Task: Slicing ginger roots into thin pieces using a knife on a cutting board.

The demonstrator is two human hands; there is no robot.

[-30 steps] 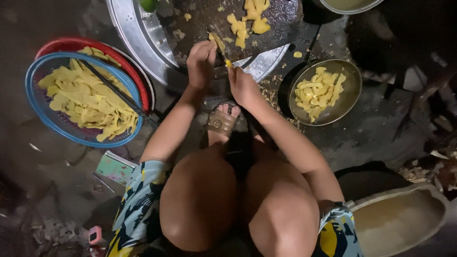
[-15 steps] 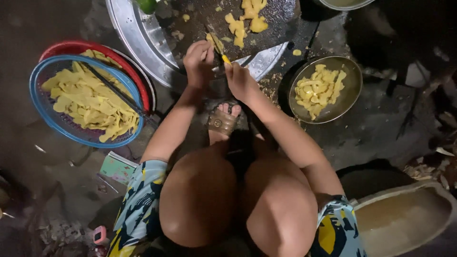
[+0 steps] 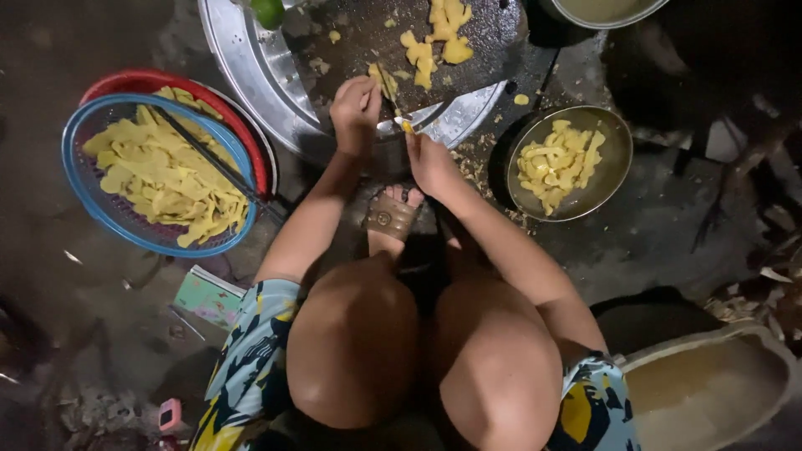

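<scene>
My left hand (image 3: 355, 107) rests at the near edge of a dark round cutting board (image 3: 359, 42) and pinches a thin yellow slice (image 3: 383, 79). My right hand (image 3: 430, 160) is closed just beside it around a small knife (image 3: 407, 125), of which only a yellowish tip shows between the hands. More cut yellow pieces (image 3: 434, 38) lie further back on the board. The board sits in a wide metal tray (image 3: 242, 67).
A blue basket (image 3: 92, 205) nested in a red one (image 3: 134, 82) holds many yellow slices at the left. A metal bowl (image 3: 614, 159) with yellow strips sits at the right. A green lime (image 3: 267, 12), my sandalled foot (image 3: 391, 215), a pale basin (image 3: 710, 392) and a booklet (image 3: 209, 296) are around.
Both hands have stayed together at the board's near edge, shifting only slightly. The left hand still pinches the yellow slice.
</scene>
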